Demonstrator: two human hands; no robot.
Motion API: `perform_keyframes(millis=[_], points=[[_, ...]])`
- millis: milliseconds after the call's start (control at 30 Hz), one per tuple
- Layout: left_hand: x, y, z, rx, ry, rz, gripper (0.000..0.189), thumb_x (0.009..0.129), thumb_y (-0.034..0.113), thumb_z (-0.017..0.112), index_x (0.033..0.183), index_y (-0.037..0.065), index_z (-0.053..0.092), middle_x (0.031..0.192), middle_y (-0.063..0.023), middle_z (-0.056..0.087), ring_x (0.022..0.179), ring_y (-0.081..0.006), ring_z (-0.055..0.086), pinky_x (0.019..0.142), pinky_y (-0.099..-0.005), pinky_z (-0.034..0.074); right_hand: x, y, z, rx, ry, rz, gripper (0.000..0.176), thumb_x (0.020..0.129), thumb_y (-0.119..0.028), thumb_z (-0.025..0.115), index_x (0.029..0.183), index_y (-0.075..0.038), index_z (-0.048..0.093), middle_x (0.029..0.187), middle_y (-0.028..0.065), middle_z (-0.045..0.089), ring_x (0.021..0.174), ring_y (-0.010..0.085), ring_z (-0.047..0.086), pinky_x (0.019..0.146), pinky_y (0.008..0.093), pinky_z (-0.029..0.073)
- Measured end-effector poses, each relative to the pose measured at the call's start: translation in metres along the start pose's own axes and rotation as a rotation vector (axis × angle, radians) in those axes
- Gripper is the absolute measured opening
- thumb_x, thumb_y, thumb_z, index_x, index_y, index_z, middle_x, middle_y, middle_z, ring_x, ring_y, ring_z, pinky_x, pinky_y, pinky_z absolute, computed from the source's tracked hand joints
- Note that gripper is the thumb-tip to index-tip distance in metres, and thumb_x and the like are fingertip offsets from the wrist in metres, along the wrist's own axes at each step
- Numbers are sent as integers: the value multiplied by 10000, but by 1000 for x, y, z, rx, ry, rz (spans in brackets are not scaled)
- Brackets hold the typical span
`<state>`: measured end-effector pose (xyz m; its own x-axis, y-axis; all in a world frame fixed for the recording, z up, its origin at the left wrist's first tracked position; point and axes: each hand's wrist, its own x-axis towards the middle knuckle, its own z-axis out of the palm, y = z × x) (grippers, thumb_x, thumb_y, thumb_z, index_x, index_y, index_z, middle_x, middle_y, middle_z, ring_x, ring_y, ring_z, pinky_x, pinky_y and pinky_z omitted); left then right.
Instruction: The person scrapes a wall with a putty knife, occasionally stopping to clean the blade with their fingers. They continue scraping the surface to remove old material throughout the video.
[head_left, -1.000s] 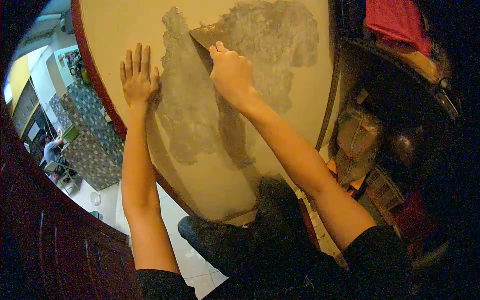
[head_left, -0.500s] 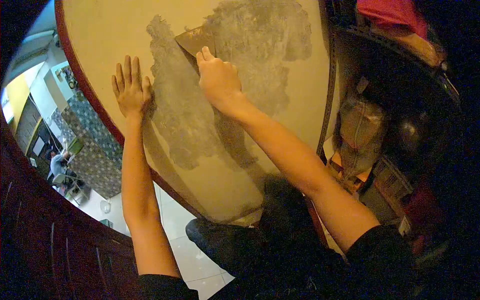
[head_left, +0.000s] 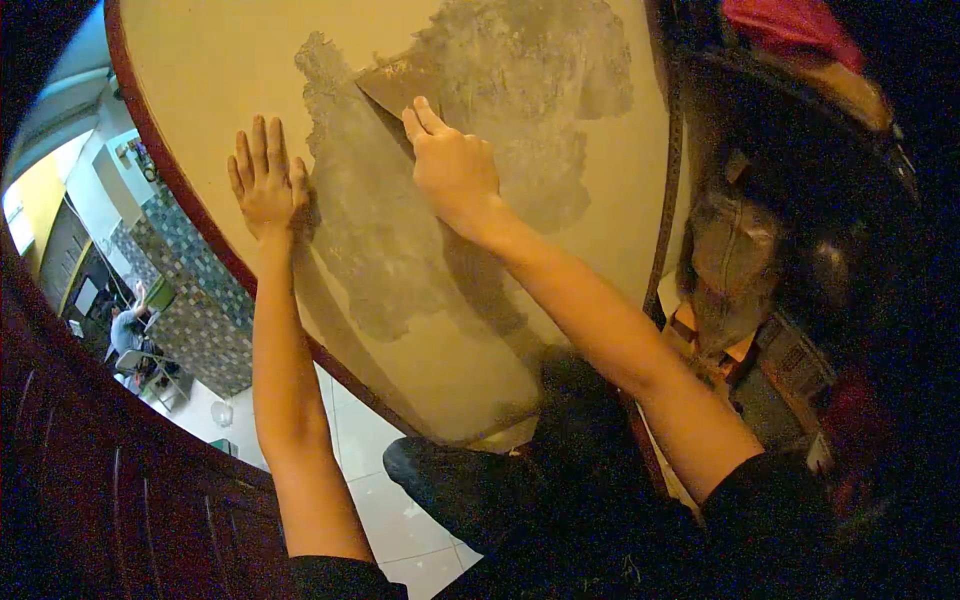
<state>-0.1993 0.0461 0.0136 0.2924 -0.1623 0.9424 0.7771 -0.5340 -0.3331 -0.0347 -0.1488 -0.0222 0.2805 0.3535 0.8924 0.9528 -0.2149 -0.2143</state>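
Gripping the scraper (head_left: 405, 80) in my right hand (head_left: 455, 178), I held it at the upper middle of the gray patch (head_left: 370, 250); my left hand (head_left: 266, 190) lay spread, left of the patch. Scraper position had barely changed, suggesting little new coverage.

Cream wall (head_left: 210, 60), mottled grey patch (head_left: 380, 230)

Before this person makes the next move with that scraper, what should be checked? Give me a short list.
1. Right hand gripping the scraper: ok.
2. Left hand clear of the scraper: ok, it is set apart, fingers spread on the wall.
3. Even grey patch: not ok, blotchy with ragged edges.
4. Grey patch dry: cannot tell.
5. Scraper pressed firmly enough: cannot tell.
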Motion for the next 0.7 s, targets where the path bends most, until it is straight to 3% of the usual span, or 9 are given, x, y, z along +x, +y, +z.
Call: perform_keyframes(millis=[67, 167, 267, 500, 567, 700], points=[[2, 1, 1, -29, 19, -2, 577, 896, 330, 440, 1457, 238, 336, 1535, 41, 261, 1412, -204, 225, 1153, -398, 142, -2, 0, -2, 17, 11, -50, 419, 853, -110, 469, 1258, -19, 529, 1363, 164, 490, 818, 384, 675, 739, 463, 547], [4, 0, 1, 6, 1, -19, 574, 898, 334, 433, 1456, 238, 338, 1536, 43, 260, 1413, -202, 225, 1155, -397, 131, 11, -9, 3, 11, 68, 2, 449, 789, -62, 500, 1233, -77, 567, 1342, 102, 518, 850, 357, 668, 757, 450, 539], [-1, 1, 3, -20, 5, -9, 569, 901, 338, 423, 1455, 241, 339, 1535, 47, 262, 1412, -198, 224, 1156, -393, 126, 29, -15, 5, 62, 137, -30, 433, 787, -64, 507, 1214, -59, 575, 1336, 112, 521, 871, 338, 668, 762, 447, 539], [0, -2, 3, 44, 26, -9, 563, 905, 348, 423, 1454, 254, 340, 1527, 53, 277, 1402, -195, 249, 1151, -387, 155, 9, -12, -1, -13, 35, -43, 435, 794, -68, 510, 1224, -61, 573, 1324, 116, 531, 913, 318, 662, 779, 438, 540], [1, -7, 6, 57, 38, -9, 563, 906, 348, 426, 1454, 257, 338, 1525, 54, 281, 1400, -195, 253, 1150, -389, 161, 11, -10, 3, 4, 153, -112, 266, 886, -142, 452, 1071, -7, 587, 1270, 173, 560, 812, 381, 670, 705, 477, 545], [0, 0, -2, 9, 8, -25, 565, 903, 337, 436, 1453, 258, 338, 1519, 44, 294, 1397, -200, 258, 1150, -397, 167, 14, -15, -11, 0, 27, -53, 255, 887, -138, 457, 1062, -6, 588, 1297, 163, 542, 816, 376, 671, 717, 475, 546]])
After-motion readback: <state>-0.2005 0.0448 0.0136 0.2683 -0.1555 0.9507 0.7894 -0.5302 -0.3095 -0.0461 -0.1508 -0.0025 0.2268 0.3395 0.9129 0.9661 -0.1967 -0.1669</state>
